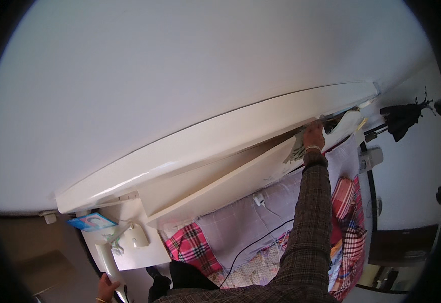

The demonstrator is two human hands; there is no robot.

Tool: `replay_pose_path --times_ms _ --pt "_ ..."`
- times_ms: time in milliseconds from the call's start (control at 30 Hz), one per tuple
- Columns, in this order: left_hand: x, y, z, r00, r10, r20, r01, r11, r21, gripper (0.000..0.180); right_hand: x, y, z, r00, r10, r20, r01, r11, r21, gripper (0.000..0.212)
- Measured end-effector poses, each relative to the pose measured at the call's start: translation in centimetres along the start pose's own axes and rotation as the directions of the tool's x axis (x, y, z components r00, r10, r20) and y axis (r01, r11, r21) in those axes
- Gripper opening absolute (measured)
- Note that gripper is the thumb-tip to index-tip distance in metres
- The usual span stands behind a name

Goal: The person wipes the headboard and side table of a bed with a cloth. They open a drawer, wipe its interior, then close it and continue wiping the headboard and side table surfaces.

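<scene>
At the lower left, my left hand [108, 288] is closed around a long white tube-shaped appliance [108, 262]; its exact kind is not clear. My right arm stretches far forward to the bed's cream headboard [220, 189]. There my right hand [314, 136] is closed at the top edge of the open storage gap, and a grey-green cloth [295, 151] bunches out beside its fingers. Some dark items past the fingers are partly hidden inside the gap. Just right of the hand lies a smooth white curved object [345, 129].
A white bedside table [129, 257] bears a blue flat package [92, 221] and a white box-like item [139, 236]. Across the bed [245, 272], a white plug adapter [259, 200] and a black cord [238, 253] lie. Checked bedding [349, 237] is heaped at right; a dark bag [401, 118] hangs beyond.
</scene>
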State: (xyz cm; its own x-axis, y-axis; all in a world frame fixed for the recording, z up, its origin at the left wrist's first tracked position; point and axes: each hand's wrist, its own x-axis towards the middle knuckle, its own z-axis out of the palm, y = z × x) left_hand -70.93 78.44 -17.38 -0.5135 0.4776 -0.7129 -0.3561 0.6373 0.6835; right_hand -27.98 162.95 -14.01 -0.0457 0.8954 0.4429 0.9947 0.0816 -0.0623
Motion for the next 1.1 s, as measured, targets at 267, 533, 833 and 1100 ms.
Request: replay_pose_path --times_ms 267,533,833,1100 --pt "-1.0 4.8 2.6 0.998 0.03 0.051 -0.026 0.997 -0.069 0.05 -8.0 -5.5 -1.4 0.944 -0.329 0.001 0.316 0.908 0.274 0.019" --pt "-0.2 4.3 2.6 0.989 0.133 0.067 -0.136 0.99 0.029 0.078 -17.8 -14.2 -5.9 0.906 -0.423 -0.007 0.383 0.814 0.437 0.017" --pt "0.2 7.1 3.5 0.925 0.379 -0.027 -0.334 0.845 0.417 0.098 -26.1 -20.2 -7.7 0.865 -0.496 0.081 0.369 0.736 0.567 0.021" --pt "-0.7 14.4 8.6 0.718 0.692 0.076 -0.498 0.434 0.75 0.089 -33.4 -24.9 -9.0 0.797 -0.58 0.17 0.355 0.677 0.645 0.026"
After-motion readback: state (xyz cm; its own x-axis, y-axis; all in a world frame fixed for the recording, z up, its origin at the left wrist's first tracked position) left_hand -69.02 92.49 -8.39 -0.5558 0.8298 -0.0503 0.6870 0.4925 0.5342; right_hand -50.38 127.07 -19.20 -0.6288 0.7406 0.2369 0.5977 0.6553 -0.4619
